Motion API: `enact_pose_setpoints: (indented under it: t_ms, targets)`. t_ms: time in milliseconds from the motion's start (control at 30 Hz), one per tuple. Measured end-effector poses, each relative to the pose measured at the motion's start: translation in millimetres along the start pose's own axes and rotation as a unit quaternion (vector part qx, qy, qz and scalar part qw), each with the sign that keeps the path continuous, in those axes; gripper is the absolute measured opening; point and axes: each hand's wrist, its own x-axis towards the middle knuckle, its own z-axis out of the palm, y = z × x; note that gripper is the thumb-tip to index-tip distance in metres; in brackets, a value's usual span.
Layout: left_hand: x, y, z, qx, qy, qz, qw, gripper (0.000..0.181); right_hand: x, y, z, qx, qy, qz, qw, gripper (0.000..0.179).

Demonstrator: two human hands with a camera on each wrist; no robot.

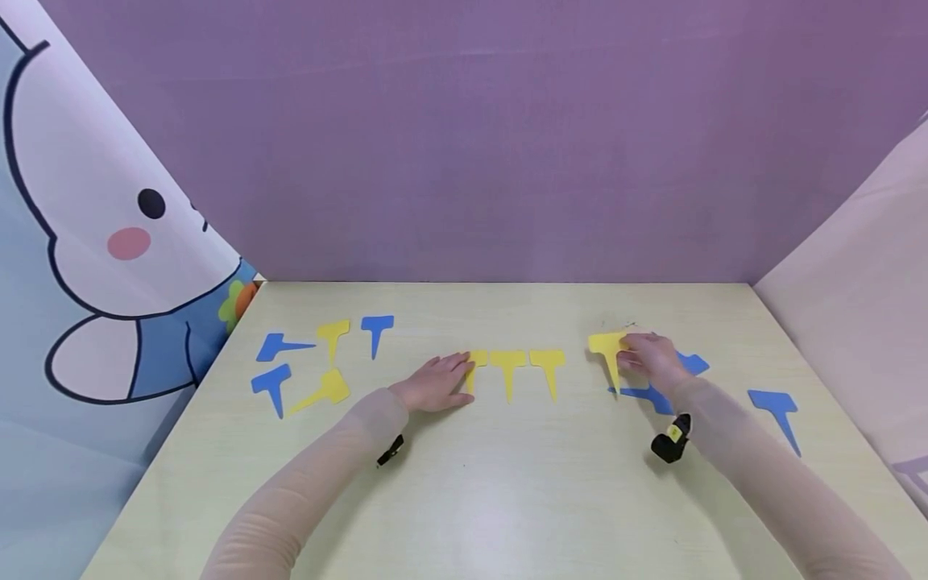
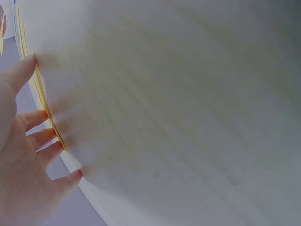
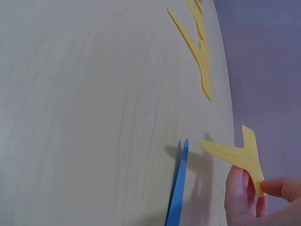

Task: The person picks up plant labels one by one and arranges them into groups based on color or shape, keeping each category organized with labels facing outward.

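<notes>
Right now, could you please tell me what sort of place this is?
Probably a screened tabletop workspace: a pale table, a purple backdrop behind it and a cartoon sheet at the left.

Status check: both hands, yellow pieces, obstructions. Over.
Left hand on leftmost yellow piece of middle row. Right hand pinching another yellow piece, raised. Blue piece close by right hand, possible snag.

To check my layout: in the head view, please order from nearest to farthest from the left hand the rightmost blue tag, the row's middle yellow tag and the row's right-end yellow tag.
1. Middle yellow tag, right of the left hand.
2. Right-end yellow tag, one place farther right.
3. Rightmost blue tag, far to the right.
</notes>
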Motion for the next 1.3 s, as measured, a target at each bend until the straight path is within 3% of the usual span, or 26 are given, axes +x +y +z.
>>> enact_pose_setpoints:
  t_ms: [333,1300]
  targets:
    - [0.3,-0.3,0.5,-0.001,0.004,-0.001,1.0,0.067,1.9,2.6,11.4,0.05,-0.008,0.01,0.9987,0.055]
    - [0.4,0.6,-0.2,-0.003,0.004,-0.001,1.0,0.066,10.8,11.7,27.9,0.03,0.005,0.039,0.9988,0.047]
